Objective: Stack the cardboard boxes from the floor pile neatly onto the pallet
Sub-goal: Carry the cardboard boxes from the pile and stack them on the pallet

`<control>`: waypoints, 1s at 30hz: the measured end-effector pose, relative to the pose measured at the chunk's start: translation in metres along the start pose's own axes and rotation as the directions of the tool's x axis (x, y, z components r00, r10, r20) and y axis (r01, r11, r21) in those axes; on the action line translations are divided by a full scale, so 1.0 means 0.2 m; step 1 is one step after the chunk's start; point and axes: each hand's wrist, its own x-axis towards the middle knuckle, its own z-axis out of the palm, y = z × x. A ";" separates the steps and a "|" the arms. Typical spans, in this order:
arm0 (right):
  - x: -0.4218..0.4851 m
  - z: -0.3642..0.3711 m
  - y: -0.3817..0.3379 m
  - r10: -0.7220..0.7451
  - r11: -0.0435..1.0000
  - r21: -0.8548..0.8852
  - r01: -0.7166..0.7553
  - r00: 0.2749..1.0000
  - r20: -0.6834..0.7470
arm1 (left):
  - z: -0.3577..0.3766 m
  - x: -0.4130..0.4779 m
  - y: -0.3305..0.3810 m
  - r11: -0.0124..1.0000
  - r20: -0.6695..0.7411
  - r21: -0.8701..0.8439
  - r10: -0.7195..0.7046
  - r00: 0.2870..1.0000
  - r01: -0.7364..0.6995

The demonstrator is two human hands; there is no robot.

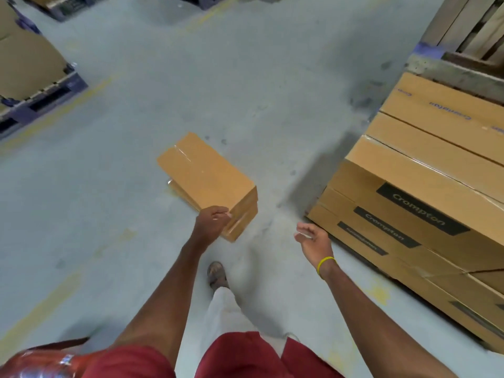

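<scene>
Red shirt hem and pale trouser leg at bottom edge. Pallet stack [425, 203] at right already carries several layers of Crompton cartons. Floor pile [207, 181] holds two plain cardboard boxes, still to move. Left hand [211, 223] curled at top box's near corner, right hand [313, 237] open, empty.

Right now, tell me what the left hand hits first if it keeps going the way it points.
Likely the near end of the top cardboard box on the floor pile; the left hand is nearly on it, though depth is unclear.
</scene>
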 end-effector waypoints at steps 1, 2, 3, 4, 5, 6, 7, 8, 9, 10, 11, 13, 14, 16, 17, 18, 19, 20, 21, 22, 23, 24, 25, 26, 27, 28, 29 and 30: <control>0.05 0.09 -0.02 0.008 1.000 0.002 -0.008 1.000 0.008 | -0.10 0.07 -0.02 1.000 -0.010 -0.004 -0.018 1.000 0.018; 0.10 0.17 -0.04 0.018 1.000 0.006 -0.018 1.000 -0.002 | -0.19 0.13 -0.04 0.999 -0.011 -0.012 -0.037 0.999 0.037; 0.13 0.25 -0.09 0.030 0.999 0.013 -0.030 0.999 -0.014 | -0.28 0.21 -0.05 0.998 -0.017 -0.026 -0.058 0.998 0.058; 0.17 0.32 -0.11 0.043 0.999 0.027 -0.043 0.999 -0.015 | -0.36 0.29 -0.07 0.997 -0.028 -0.035 -0.073 0.997 0.072; 0.21 0.39 -0.15 0.042 0.999 0.018 -0.042 0.999 -0.018 | -0.43 0.37 -0.08 0.996 -0.026 -0.043 -0.077 0.997 0.076; 0.25 0.49 -0.19 0.053 0.999 0.007 -0.053 0.998 -0.033 | -0.52 0.48 -0.09 0.995 -0.003 -0.039 -0.087 0.996 0.087; 0.28 0.57 -0.23 0.074 0.997 0.021 -0.073 0.995 -0.064 | -0.60 0.57 -0.10 0.995 0.016 -0.031 -0.091 0.996 0.092; 0.32 0.67 -0.25 0.096 0.994 0.062 -0.090 0.990 -0.104 | -0.68 0.67 -0.10 0.996 0.034 -0.017 -0.089 0.995 0.089; 0.35 0.75 -0.27 0.121 0.990 0.094 -0.108 0.984 -0.135 | -0.76 0.77 -0.11 0.997 0.048 0.003 -0.079 0.996 0.079; 0.37 0.81 -0.28 0.129 0.987 0.113 -0.113 0.981 -0.145 | -0.82 0.86 -0.11 0.998 0.057 0.018 -0.068 0.996 0.067; 0.41 0.89 -0.28 0.149 0.984 0.118 -0.131 0.976 -0.157 | -0.90 0.96 -0.10 0.997 0.070 0.042 -0.061 0.996 0.058; 0.45 1.02 -0.31 0.200 0.974 0.149 -0.173 0.961 -0.191 | -1.00 1.14 -0.07 0.996 0.103 0.076 -0.053 0.993 0.045; 0.46 1.07 -0.31 0.219 0.967 0.174 -0.185 0.955 -0.199 | -1.05 1.23 -0.06 0.995 0.117 0.089 -0.058 0.991 0.048; 0.49 1.16 -0.33 0.245 0.959 0.199 -0.203 0.945 -0.217 | -1.10 1.41 -0.04 0.994 0.137 0.098 -0.069 0.988 0.056; 0.52 1.19 -0.34 0.267 0.953 0.205 -0.222 0.937 -0.226 | -1.12 1.50 -0.03 0.993 0.144 0.099 -0.072 0.987 0.058; 0.56 1.23 -0.34 0.284 0.948 0.210 -0.238 0.931 -0.231 | -1.14 1.59 -0.03 0.992 0.146 0.104 -0.081 0.986 0.066; 0.60 1.26 -0.34 0.302 0.945 0.202 -0.258 0.925 -0.230 | -1.16 1.67 -0.03 0.991 0.146 0.107 -0.091 0.985 0.075; 0.63 1.29 -0.33 0.309 0.945 0.185 -0.270 0.923 -0.229 | -1.17 1.74 -0.03 0.991 0.139 0.105 -0.099 0.985 0.085; 0.68 1.32 -0.33 0.321 0.943 0.169 -0.287 0.919 -0.229 | -1.18 1.81 -0.02 0.989 0.138 0.110 -0.110 0.984 0.096; 0.73 1.34 -0.32 0.335 0.940 0.158 -0.303 0.911 -0.241 | -1.18 1.89 -0.01 0.987 0.143 0.126 -0.117 0.983 0.099; 0.79 1.37 -0.30 0.356 0.933 0.154 -0.326 0.899 -0.256 | -1.18 1.98 -0.01 0.984 0.158 0.149 -0.119 0.980 0.095; 0.82 1.38 -0.28 0.381 0.924 0.156 -0.350 0.887 -0.260 | -1.18 2.04 0.00 0.983 0.166 0.161 -0.118 0.979 0.091; 0.85 1.40 -0.27 0.413 0.910 0.158 -0.384 0.874 -0.257 | -1.19 2.11 -0.02 0.982 0.165 0.162 -0.121 0.979 0.094; 0.90 1.44 -0.24 0.442 0.896 0.170 -0.410 0.857 -0.265 | -1.19 2.21 -0.05 0.980 0.164 0.173 -0.123 0.979 0.094; 0.96 1.47 -0.21 0.461 0.887 0.181 -0.425 0.843 -0.278 | -1.19 2.30 -0.09 0.976 0.163 0.194 -0.129 0.978 0.097; 1.00 1.51 -0.19 0.482 0.875 0.196 -0.442 0.825 -0.293 | -1.19 2.40 -0.15 0.971 0.163 0.214 -0.146 0.976 0.109; 1.04 1.55 -0.17 0.499 0.866 0.215 -0.452 0.809 -0.309 | -1.19 2.49 -0.20 0.966 0.157 0.230 -0.158 0.975 0.119; 1.08 1.58 -0.15 0.515 0.857 0.234 -0.460 0.795 -0.320 | -1.19 2.57 -0.25 0.960 0.148 0.242 -0.178 0.973 0.139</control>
